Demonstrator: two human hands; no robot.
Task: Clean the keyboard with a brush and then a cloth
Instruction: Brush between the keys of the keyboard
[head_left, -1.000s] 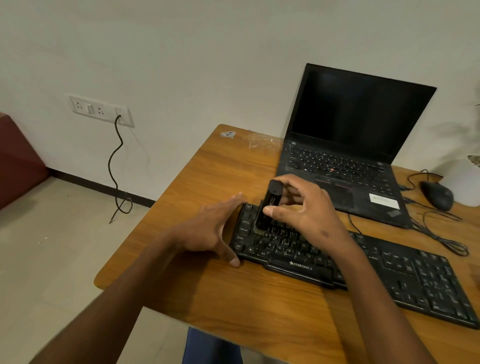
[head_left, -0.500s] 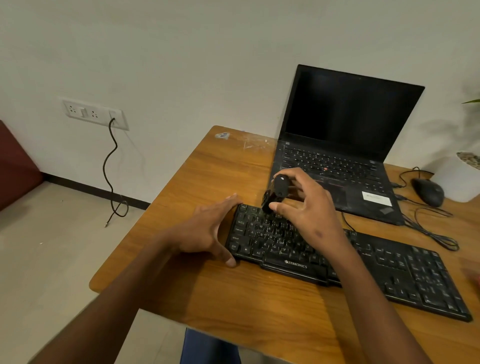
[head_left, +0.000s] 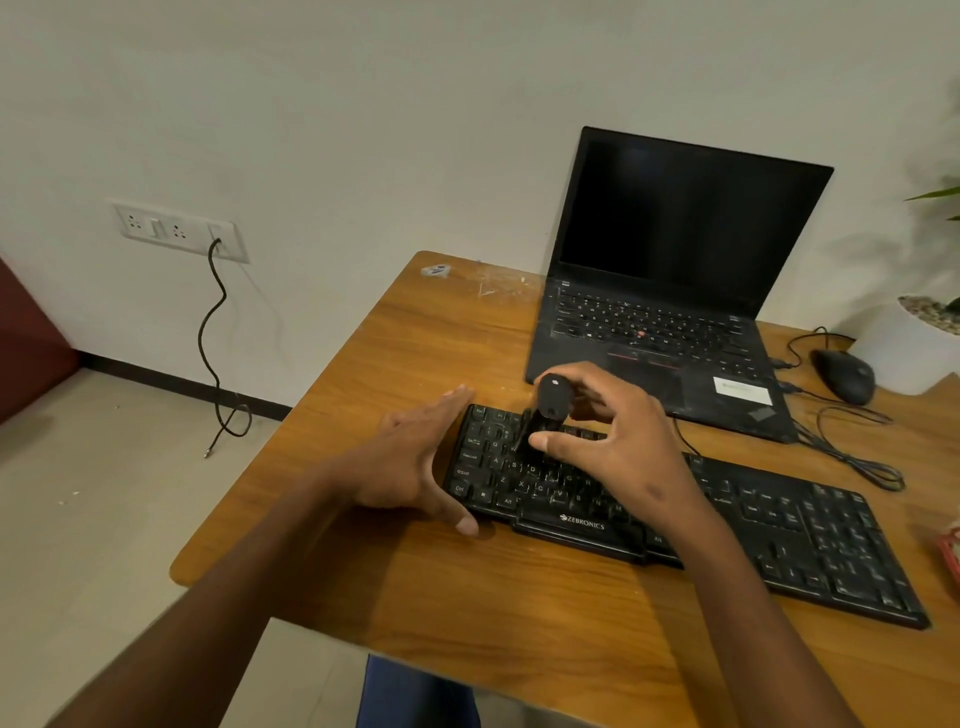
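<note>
The right hand (head_left: 618, 441) is clenched around a small black brush (head_left: 548, 405), thumb and fingers pinching its stubby handle so the bristle end points down at the upper left keys of the black keyboard (head_left: 675, 519); whether the bristles actually touch the keys is hard to tell through the blur. The left hand (head_left: 410, 462) is released, fingers straight and spread, pressed flat against the keyboard's left end with the thumb lying along its front edge, apparently to steady it. The keyboard lies slantwise on the wooden tabletop (head_left: 519, 613), just in front of an open laptop (head_left: 670, 291), with a mouse (head_left: 844, 374) to the far right. This looks like the brushing step, early on, since only the left corner is being worked. The next move likely calls for short strokes rightward along the rows. No cloth can be made out.
</note>
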